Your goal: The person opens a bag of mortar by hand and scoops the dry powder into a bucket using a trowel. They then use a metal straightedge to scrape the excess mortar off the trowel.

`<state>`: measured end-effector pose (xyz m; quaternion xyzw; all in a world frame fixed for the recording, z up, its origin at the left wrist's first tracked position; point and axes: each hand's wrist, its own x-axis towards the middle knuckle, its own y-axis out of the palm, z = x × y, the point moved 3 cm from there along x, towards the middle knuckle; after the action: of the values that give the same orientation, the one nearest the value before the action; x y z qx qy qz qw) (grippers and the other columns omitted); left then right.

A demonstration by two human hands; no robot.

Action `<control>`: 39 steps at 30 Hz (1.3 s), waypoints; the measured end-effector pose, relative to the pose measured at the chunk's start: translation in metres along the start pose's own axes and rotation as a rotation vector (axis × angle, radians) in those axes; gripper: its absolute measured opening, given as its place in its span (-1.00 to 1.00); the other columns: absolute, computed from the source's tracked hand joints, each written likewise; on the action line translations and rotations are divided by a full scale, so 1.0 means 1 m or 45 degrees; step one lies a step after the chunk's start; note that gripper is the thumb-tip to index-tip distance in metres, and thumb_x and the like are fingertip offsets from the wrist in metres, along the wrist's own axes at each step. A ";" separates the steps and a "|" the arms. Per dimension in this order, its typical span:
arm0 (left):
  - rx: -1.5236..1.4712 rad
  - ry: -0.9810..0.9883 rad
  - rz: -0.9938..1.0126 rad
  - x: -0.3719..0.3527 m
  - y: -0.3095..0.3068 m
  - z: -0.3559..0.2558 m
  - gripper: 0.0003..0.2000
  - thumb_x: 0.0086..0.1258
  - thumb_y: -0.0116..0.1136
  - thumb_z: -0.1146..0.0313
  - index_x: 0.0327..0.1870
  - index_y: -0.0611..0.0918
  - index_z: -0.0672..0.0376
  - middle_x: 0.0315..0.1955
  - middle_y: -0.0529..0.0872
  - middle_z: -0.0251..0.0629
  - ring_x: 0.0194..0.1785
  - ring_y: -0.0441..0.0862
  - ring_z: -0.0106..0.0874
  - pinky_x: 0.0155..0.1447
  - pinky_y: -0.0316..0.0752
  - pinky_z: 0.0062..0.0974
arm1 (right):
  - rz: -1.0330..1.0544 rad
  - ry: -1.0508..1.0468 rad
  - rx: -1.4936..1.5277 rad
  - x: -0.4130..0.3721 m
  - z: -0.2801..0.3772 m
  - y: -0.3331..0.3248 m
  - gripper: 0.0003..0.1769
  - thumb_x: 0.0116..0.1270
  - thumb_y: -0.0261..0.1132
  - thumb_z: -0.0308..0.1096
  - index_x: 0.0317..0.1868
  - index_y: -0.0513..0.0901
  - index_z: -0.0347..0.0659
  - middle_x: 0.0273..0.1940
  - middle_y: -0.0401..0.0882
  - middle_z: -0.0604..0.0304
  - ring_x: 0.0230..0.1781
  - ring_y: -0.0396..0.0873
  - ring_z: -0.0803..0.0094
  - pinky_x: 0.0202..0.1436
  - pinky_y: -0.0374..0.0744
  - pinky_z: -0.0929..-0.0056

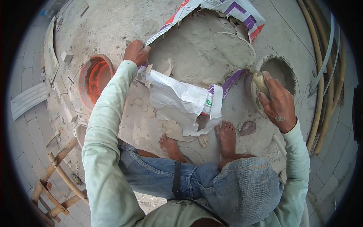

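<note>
My left hand point(137, 52) is closed on the edge of an open, torn bag point(177, 92), white with purple and red print. Grey cement-like powder point(189, 49) fills the opened bag. In my right hand point(277, 100) is the handle of a trowel point(261, 84), my fingers wrapped round it. The trowel's grey-coated blade point(235, 49) lies over the right part of the powder. Just beside my right hand, partly behind it, stands a round bucket point(291, 70) with a grey mix inside and a crusted rim.
An orange-lined bucket point(97, 79) stands at the left. Below it is a wooden frame point(56, 170). Long poles and pipes point(325, 75) lie along the right. A flat stone point(247, 128) sits near my bare feet point(226, 138). A small block point(67, 56) rests at the upper left.
</note>
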<state>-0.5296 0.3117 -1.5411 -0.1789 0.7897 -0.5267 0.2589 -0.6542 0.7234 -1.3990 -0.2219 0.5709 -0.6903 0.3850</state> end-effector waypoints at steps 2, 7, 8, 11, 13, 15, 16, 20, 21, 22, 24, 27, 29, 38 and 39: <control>0.016 0.007 0.001 0.000 0.000 0.001 -0.68 0.12 0.22 0.20 -0.41 0.68 0.37 -0.45 0.65 0.21 -0.29 0.66 0.06 -0.12 0.53 -0.14 | 0.058 -0.084 -0.033 0.029 0.018 0.021 -0.39 0.13 0.33 -0.42 0.22 0.40 -0.29 -0.23 0.56 -0.08 -0.27 0.62 -0.04 -0.22 0.59 0.12; -0.058 0.014 -0.004 -0.001 0.002 0.000 -0.71 0.14 0.16 0.23 -0.45 0.64 0.37 -0.56 0.60 0.17 -0.42 0.62 0.03 -0.25 0.48 -0.17 | 0.253 -0.199 -0.220 0.070 0.025 0.085 -0.44 0.13 0.32 -0.36 0.15 0.41 -0.35 -0.29 0.57 -0.12 -0.26 0.63 -0.04 -0.22 0.60 0.14; -0.062 0.010 -0.003 -0.002 0.003 0.000 -0.71 0.14 0.16 0.23 -0.45 0.64 0.37 -0.56 0.60 0.17 -0.42 0.62 0.03 -0.25 0.48 -0.17 | 0.290 -0.259 -0.166 0.072 0.024 0.095 -0.44 0.13 0.31 -0.36 0.15 0.41 -0.37 -0.32 0.57 -0.13 -0.27 0.63 -0.05 -0.22 0.60 0.14; -0.071 0.008 -0.009 -0.004 0.003 -0.001 -0.70 0.14 0.15 0.23 -0.45 0.64 0.38 -0.57 0.59 0.17 -0.43 0.62 0.02 -0.24 0.48 -0.17 | 0.396 -0.331 -0.067 0.074 0.016 0.106 -0.43 0.14 0.31 -0.34 0.15 0.40 -0.38 -0.31 0.58 -0.14 -0.24 0.62 -0.05 -0.18 0.60 0.14; -0.037 0.029 0.004 -0.006 -0.002 -0.006 -0.71 0.13 0.14 0.22 -0.40 0.70 0.32 -0.46 0.66 0.19 -0.30 0.66 0.06 -0.13 0.53 -0.13 | 0.460 -0.353 -0.025 0.077 0.012 0.108 -0.43 0.15 0.30 -0.33 0.15 0.40 -0.38 -0.27 0.58 -0.13 -0.20 0.61 -0.05 -0.13 0.59 0.14; -0.047 0.012 0.011 -0.006 -0.004 -0.005 -0.71 0.13 0.14 0.22 -0.40 0.70 0.32 -0.46 0.66 0.19 -0.31 0.66 0.06 -0.13 0.54 -0.12 | 0.587 -0.396 0.092 0.078 0.009 0.111 -0.43 0.15 0.30 -0.30 0.15 0.40 -0.38 -0.20 0.57 -0.13 -0.10 0.57 -0.05 -0.01 0.55 0.12; -0.062 0.002 0.019 -0.007 -0.002 -0.006 -0.71 0.14 0.14 0.22 -0.40 0.70 0.32 -0.46 0.65 0.20 -0.31 0.65 0.07 -0.13 0.54 -0.12 | 0.594 -0.397 0.093 0.079 0.008 0.112 -0.43 0.15 0.30 -0.30 0.15 0.40 -0.38 -0.20 0.57 -0.13 -0.10 0.57 -0.05 -0.01 0.55 0.12; -0.042 -0.002 0.037 -0.006 0.002 -0.004 -0.71 0.15 0.14 0.23 -0.40 0.70 0.33 -0.45 0.65 0.19 -0.30 0.65 0.07 -0.12 0.54 -0.12 | 0.839 -0.338 0.224 0.092 0.008 0.125 -0.35 0.17 0.31 -0.23 0.22 0.37 -0.36 -0.04 0.51 -0.19 0.09 0.45 -0.03 0.19 0.44 0.16; -0.040 0.046 -0.015 -0.007 0.004 -0.004 -0.72 0.14 0.13 0.23 -0.43 0.67 0.34 -0.51 0.63 0.16 -0.36 0.64 0.04 -0.18 0.52 -0.15 | 0.895 -0.345 0.279 0.094 0.010 0.128 -0.32 0.18 0.31 -0.20 0.25 0.35 -0.36 0.01 0.49 -0.21 0.15 0.41 -0.03 0.24 0.41 0.18; -0.038 0.097 -0.067 -0.007 0.005 -0.003 -0.72 0.13 0.12 0.24 -0.46 0.64 0.35 -0.57 0.60 0.13 -0.42 0.63 0.00 -0.23 0.49 -0.18 | 0.895 -0.347 0.289 0.098 0.012 0.129 -0.32 0.18 0.31 -0.20 0.25 0.35 -0.36 0.01 0.49 -0.21 0.15 0.41 -0.03 0.24 0.41 0.18; -0.038 0.045 -0.011 -0.006 0.003 -0.006 -0.72 0.14 0.14 0.24 -0.44 0.66 0.35 -0.52 0.63 0.17 -0.35 0.64 0.03 -0.17 0.51 -0.15 | 1.004 -0.337 0.287 0.104 0.013 0.129 -0.28 0.21 0.30 -0.16 0.30 0.32 -0.36 0.12 0.43 -0.21 0.23 0.35 0.00 0.33 0.35 0.23; -0.067 -0.017 0.037 -0.009 -0.002 -0.012 -0.72 0.14 0.17 0.24 -0.43 0.68 0.36 -0.46 0.65 0.20 -0.29 0.65 0.07 -0.12 0.53 -0.12 | 1.074 -0.289 0.343 0.107 0.014 0.133 -0.28 0.22 0.30 -0.17 0.31 0.31 -0.38 0.16 0.41 -0.19 0.29 0.31 0.02 0.36 0.32 0.24; -0.080 -0.029 0.033 -0.011 -0.006 -0.014 -0.72 0.14 0.17 0.24 -0.43 0.68 0.36 -0.47 0.65 0.20 -0.29 0.65 0.07 -0.13 0.53 -0.12 | 1.028 -0.348 0.360 0.105 0.017 0.131 -0.27 0.21 0.30 -0.19 0.32 0.30 -0.39 0.12 0.44 -0.19 0.24 0.37 0.03 0.32 0.36 0.23; -0.080 -0.010 0.029 -0.008 0.000 -0.008 -0.66 0.13 0.19 0.22 -0.46 0.64 0.44 -0.48 0.63 0.23 -0.33 0.64 0.10 -0.18 0.50 -0.09 | 1.207 -0.245 0.540 0.122 0.034 0.152 -0.25 0.16 0.36 -0.22 0.29 0.33 -0.45 -0.07 0.61 -0.17 -0.10 0.63 0.03 0.02 0.55 0.23; -0.080 0.007 0.036 -0.008 0.002 -0.009 -0.66 0.13 0.19 0.22 -0.46 0.64 0.44 -0.48 0.63 0.23 -0.33 0.64 0.10 -0.18 0.50 -0.09 | 1.137 -0.298 0.528 0.121 0.039 0.153 -0.25 0.16 0.37 -0.22 0.28 0.34 -0.45 -0.05 0.61 -0.17 -0.08 0.63 0.05 0.03 0.55 0.24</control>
<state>-0.5283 0.3232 -1.5382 -0.1741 0.8090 -0.4985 0.2583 -0.6554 0.5963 -1.5518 0.0492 0.4141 -0.5275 0.7401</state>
